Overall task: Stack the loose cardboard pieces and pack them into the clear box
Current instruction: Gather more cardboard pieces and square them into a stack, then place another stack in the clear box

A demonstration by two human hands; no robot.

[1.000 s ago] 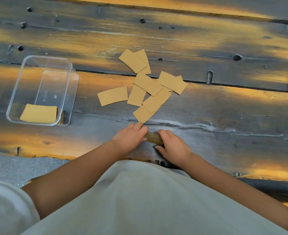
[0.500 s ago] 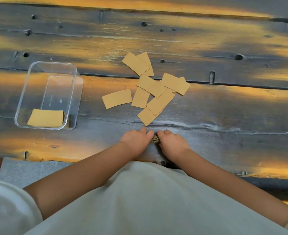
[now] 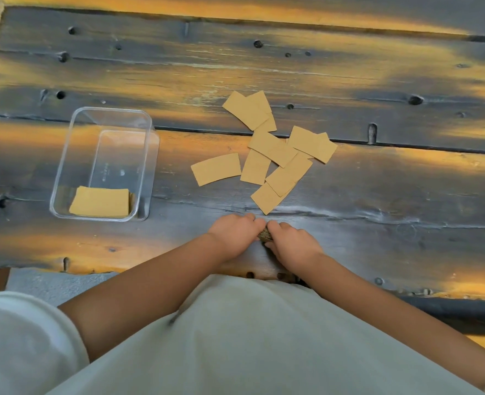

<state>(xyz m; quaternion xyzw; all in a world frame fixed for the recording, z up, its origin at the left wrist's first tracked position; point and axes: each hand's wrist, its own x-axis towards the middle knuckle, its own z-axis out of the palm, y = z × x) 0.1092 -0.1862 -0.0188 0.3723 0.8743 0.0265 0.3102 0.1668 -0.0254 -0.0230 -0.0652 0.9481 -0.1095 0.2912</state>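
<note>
The left hand (image 3: 234, 233) and the right hand (image 3: 292, 243) meet at the near edge of the dark wooden surface (image 3: 378, 218), both curled inward with knuckles up and fingertips almost touching. Between them a small stack of cardboard (image 3: 265, 234) shows only as a thin ribbed edge in the gap; each grip is pressed together on it from its own side, and most of the stack is hidden under the fingers.

Just beyond the hands, farther from the person, the loose cardboard pieces (image 3: 275, 149) lie flat in an untidy cluster, several overlapping at angles. One single piece (image 3: 216, 169) lies apart at the cluster's left edge, touching none of the others. The nearest piece of the cluster points a corner toward the hands and stops just short of them.

The clear box (image 3: 108, 115) stands well to the left of the cluster, its long sides running away from the person. Inside it, at the near end, lies a packed stack of cardboard (image 3: 100, 201) resting flat on the bottom; the far end of the box shows only the clear floor.

A pale garment (image 3: 235, 337) fills the bottom of the view, with both bare forearms reaching out over it toward the stack.
</note>
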